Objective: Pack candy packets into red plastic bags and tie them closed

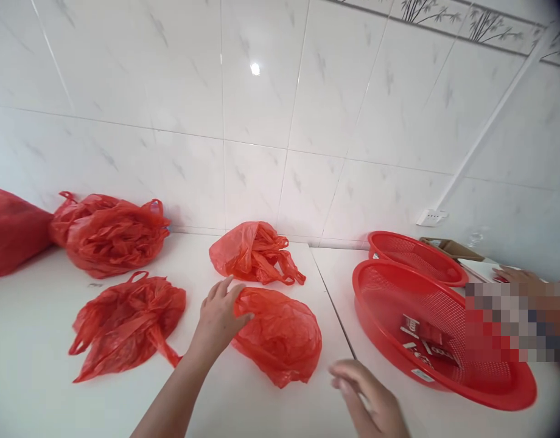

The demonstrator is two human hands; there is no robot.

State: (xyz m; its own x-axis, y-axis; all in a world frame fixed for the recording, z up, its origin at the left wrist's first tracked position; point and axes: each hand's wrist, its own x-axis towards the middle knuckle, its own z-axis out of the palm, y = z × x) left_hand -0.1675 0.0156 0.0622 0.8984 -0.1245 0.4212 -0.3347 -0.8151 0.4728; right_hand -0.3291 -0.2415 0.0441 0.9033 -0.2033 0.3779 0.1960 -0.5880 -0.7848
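Pulling could rip this thin bag (282,334); wide left hand (221,316) at its edge, empty right hand (378,392) half-curled beside it.

Thin crinkly plast. bag (284,334), smooth plast. basket (389,292), glossy wall tiles (257,109), smooth semi-matt tabletop (243,407)
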